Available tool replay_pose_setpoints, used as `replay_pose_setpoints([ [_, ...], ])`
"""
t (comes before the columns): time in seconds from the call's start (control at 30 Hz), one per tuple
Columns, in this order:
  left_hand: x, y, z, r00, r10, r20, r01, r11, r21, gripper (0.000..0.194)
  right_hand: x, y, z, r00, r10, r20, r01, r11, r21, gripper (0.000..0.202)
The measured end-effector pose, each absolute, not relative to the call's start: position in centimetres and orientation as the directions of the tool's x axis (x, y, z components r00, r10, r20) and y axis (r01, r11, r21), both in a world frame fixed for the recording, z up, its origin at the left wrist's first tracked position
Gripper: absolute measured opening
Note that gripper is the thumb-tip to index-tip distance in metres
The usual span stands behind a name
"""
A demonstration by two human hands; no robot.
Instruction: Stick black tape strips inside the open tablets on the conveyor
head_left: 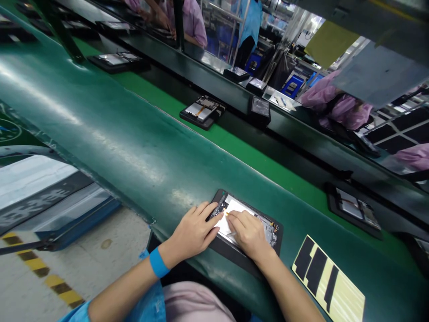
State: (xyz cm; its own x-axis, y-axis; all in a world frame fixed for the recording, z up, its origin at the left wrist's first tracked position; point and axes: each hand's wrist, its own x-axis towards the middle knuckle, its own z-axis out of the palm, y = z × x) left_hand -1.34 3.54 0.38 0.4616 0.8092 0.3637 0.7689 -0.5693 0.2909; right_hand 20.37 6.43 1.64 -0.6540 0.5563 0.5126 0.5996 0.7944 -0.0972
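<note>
An opened tablet (pixel 234 252) lies on the green bench in front of me, its white battery (pixel 236 205) and circuit boards exposed in a black tray or housing. My left hand (pixel 197 228), with a blue band at the wrist, rests on the tablet's left side, fingers stretched out. Over the middle of the battery, my right hand (pixel 248 230) has its fingers pinched together. A small orange strip (pixel 227 213) shows at those fingertips. What the pinch holds is too small to make out. To the right lies a pale yellow sheet (pixel 348 290) bearing black adhesive strips.
Beyond the bench runs a bright green conveyor (pixel 241 150) carrying more opened tablets, one ahead (pixel 203 112) and another at right (pixel 353 208). Co-workers in pink sit across the line. A dark green post (pixel 60 33) stands at the far left. Yellow and white sheets hang at upper right.
</note>
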Motion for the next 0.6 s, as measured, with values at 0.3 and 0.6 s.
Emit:
replay_pose_setpoints([
  [0.3, -1.21, 3.31, 0.00, 0.429, 0.830, 0.357, 0.746, -0.548, 0.379, 0.039, 20.69, 6.35, 1.30, -0.643, 0.591, 0.487, 0.597, 0.785, -0.164, 0.019],
  [0.6, -0.94, 2.85, 0.12, 0.449, 0.833, 0.324, 0.789, -0.540, 0.294, 0.044, 20.35, 6.63, 1.60, -0.615, 0.595, 0.518, 0.579, 0.786, -0.215, 0.018],
])
